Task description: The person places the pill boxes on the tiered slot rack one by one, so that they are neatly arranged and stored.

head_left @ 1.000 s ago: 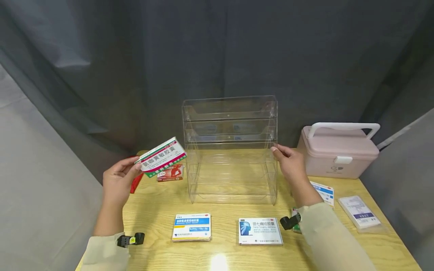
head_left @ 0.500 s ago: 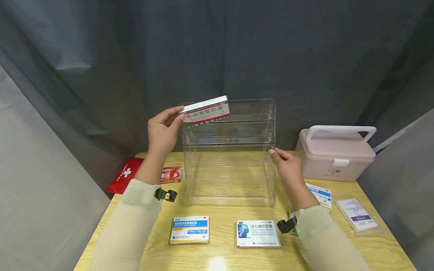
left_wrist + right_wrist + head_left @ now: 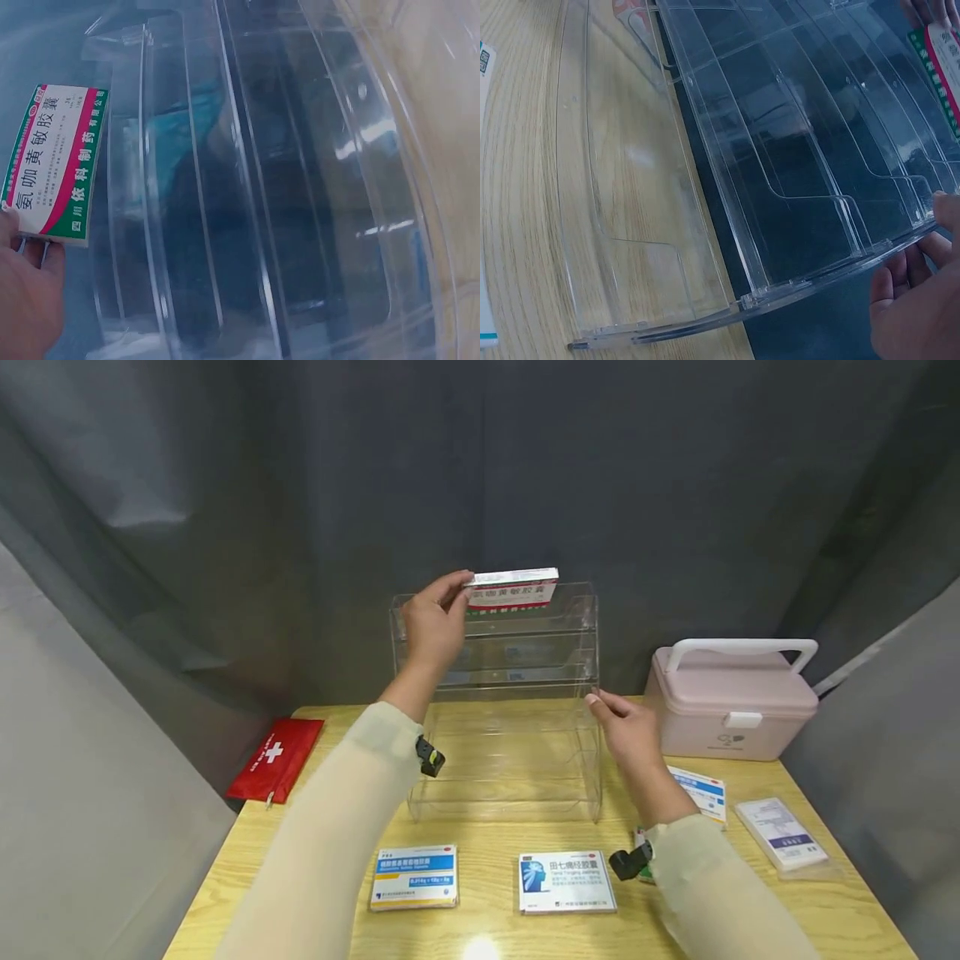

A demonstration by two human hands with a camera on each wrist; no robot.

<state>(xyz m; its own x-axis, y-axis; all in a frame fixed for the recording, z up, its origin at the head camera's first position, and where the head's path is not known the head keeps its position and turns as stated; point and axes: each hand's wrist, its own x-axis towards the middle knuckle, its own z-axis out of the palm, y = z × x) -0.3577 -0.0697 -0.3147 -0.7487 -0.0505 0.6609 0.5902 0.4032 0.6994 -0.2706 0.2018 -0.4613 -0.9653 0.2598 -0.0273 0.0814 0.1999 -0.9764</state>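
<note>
My left hand point(image 3: 437, 622) pinches one end of a white medicine box point(image 3: 513, 589) with red and green bands. That box is level, long side across, over the top tier of a clear acrylic display rack point(image 3: 502, 791). In the left wrist view the medicine box point(image 3: 60, 161) shows its printed face, with thumb and fingers at its lower end. My right hand point(image 3: 628, 731) grips the right side wall of the rack. In the right wrist view the right hand point(image 3: 922, 300) has its thumb inside the wall's edge and its fingers outside.
Two medicine boxes lie in front of the rack, a blue-and-white one point(image 3: 414, 877) and a white one point(image 3: 566, 882). Far left is a red first aid pouch point(image 3: 276, 761). To the right stand a pink case point(image 3: 731, 710) and a white packet point(image 3: 780, 833). A dark curtain point(image 3: 480, 468) hangs behind.
My left hand has carried the red-and-green medicine box up and to the right, from left of the rack to over its top. The right hand keeps its grip on the rack's side.
</note>
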